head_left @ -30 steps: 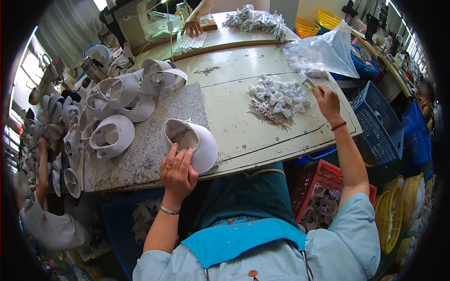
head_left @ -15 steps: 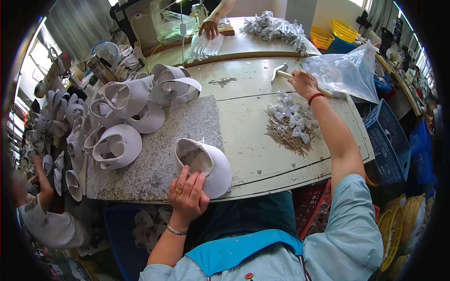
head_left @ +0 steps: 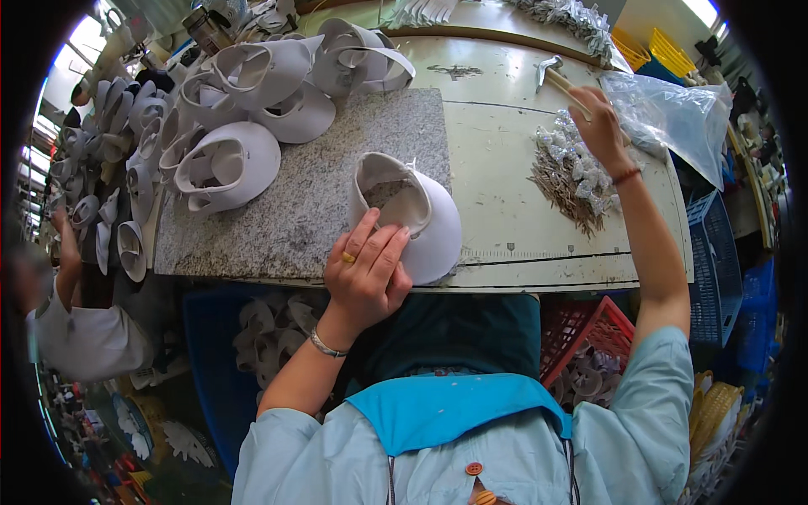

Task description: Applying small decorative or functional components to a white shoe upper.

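Under our left hand (head_left: 368, 269) lies a white cap-shaped piece (head_left: 412, 215), hollow side up, on the near right corner of a grey speckled stone slab (head_left: 311, 181); our fingers (head_left: 379, 244) are spread flat against its near rim, pressing rather than closing around it, and a gold ring shows on one of them. Beyond that hand and to its left, a heap of like white pieces (head_left: 227, 109) crowds the far edge of the slab; a blue crate (head_left: 252, 337) with more of them sits under the table edge, just below the wrist. Our right hand (head_left: 602, 122) is stretched out well apart from the left, closed around the wooden handle of a small hammer (head_left: 560, 76), whose metal head points away from us; just beside and below this hand lies a pile of small silvery fittings with brown stems (head_left: 572, 172) on the pale table (head_left: 505, 126); to its right rests a clear plastic bag (head_left: 673, 114).
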Demonstrator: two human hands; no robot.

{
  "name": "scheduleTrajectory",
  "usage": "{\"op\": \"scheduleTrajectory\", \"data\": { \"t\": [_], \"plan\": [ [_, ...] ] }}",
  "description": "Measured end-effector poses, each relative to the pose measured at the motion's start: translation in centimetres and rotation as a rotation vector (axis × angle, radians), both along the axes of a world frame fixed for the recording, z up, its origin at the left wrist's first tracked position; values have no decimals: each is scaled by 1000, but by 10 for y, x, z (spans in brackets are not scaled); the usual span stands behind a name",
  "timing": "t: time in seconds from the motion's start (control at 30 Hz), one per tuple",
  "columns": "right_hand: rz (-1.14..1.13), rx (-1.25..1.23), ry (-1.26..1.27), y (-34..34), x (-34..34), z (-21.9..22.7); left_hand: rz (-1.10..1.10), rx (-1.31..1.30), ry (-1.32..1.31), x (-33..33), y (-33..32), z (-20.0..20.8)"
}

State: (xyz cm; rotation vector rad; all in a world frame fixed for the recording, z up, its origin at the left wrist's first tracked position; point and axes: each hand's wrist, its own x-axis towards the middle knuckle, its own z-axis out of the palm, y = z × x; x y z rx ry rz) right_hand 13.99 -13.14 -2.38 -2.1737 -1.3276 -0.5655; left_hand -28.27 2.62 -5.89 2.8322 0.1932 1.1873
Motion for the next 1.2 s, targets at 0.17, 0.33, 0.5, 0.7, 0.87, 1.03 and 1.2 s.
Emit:
{"op": "scheduleTrajectory", "data": {
  "t": [0.17,0.33,0.5,0.7,0.87,1.03,1.2],
  "plan": [
    [267,181,92,-58,-152,17,20,-100,33,-6,-5,17],
    [647,-204,302,-111,-275,-19,-64,-60,161,-6,-6,38],
    [219,-439,341,-111,-293,-158,52,-20,186,7,-16,45],
    [115,-530,242,-109,-272,-211,247,44,111,28,-16,48],
    [136,-59,530,-115,-262,-179,-105,-77,-50,15,-38,43],
    [87,81,829,-132,-286,-124,-500,-840,429,-3,-93,-19],
    [227,107,1097,-148,-309,-95,-590,-2047,710,3,-118,-74]
  ]
}}
